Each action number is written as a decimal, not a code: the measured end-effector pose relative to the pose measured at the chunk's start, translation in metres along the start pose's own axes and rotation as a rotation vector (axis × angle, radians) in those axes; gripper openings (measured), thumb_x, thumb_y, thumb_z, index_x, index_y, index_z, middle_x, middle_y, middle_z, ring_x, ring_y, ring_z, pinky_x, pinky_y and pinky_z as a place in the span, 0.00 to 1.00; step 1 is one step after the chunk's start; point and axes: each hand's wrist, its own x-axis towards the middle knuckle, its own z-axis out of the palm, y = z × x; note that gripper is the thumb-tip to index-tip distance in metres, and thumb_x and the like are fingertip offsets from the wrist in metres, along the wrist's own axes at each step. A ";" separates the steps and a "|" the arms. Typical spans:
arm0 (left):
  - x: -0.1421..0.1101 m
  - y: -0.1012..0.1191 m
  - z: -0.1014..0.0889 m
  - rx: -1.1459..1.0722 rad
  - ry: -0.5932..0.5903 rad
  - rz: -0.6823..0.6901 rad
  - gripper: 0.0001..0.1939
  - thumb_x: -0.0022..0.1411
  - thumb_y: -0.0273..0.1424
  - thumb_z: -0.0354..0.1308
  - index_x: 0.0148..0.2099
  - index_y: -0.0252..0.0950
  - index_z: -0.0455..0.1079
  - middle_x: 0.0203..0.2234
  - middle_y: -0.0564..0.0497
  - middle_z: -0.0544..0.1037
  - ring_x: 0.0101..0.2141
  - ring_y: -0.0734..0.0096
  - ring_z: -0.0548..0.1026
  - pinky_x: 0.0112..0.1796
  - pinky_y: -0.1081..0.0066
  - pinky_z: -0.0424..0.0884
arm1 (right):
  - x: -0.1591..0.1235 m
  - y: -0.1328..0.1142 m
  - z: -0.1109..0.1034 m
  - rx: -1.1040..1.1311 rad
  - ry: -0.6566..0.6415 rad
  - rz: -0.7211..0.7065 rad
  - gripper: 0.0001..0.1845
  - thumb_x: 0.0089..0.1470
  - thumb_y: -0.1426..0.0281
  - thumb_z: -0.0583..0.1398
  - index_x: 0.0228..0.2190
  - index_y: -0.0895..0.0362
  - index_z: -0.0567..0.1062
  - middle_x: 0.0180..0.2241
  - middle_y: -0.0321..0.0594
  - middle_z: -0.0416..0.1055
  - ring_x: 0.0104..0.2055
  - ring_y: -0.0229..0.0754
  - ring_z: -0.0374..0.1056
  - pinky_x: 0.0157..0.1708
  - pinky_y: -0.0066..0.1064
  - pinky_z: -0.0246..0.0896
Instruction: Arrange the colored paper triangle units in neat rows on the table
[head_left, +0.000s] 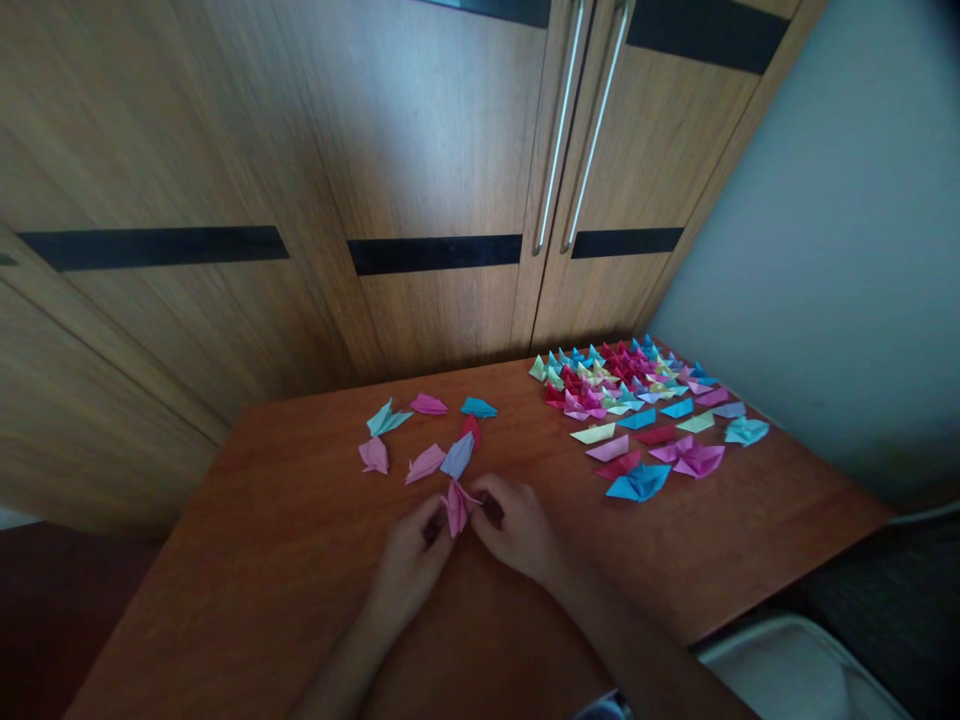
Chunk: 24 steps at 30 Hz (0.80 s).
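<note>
Between my two hands is a pink folded paper figure [457, 508] with pointed parts sticking out, held just above the table. My left hand [415, 550] pinches its left side between thumb and finger. From the other side, my right hand [514, 525] pinches a thin point of the same paper. Just beyond my fingertips lies a pale lavender folded paper [458, 456], with a red one [471, 431] partly behind it. A pink folded piece [426, 464] rests to the left of these.
Further folded papers lie around: pink [373, 455], mint [387, 418] and blue [478, 408]. Rows of small paper boats [600, 380] fill the table's [285, 520] back right, with a blue folded piece [639, 484] nearest. Behind stands a wooden cabinet [442, 130]; a chair [795, 670] is at lower right.
</note>
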 end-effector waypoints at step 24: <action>-0.003 0.007 -0.006 -0.049 0.064 -0.007 0.15 0.65 0.36 0.51 0.50 0.37 0.70 0.47 0.46 0.77 0.46 0.60 0.74 0.49 0.64 0.67 | -0.001 0.003 -0.002 -0.124 -0.018 -0.153 0.08 0.57 0.74 0.54 0.31 0.56 0.73 0.28 0.39 0.72 0.30 0.36 0.66 0.32 0.25 0.58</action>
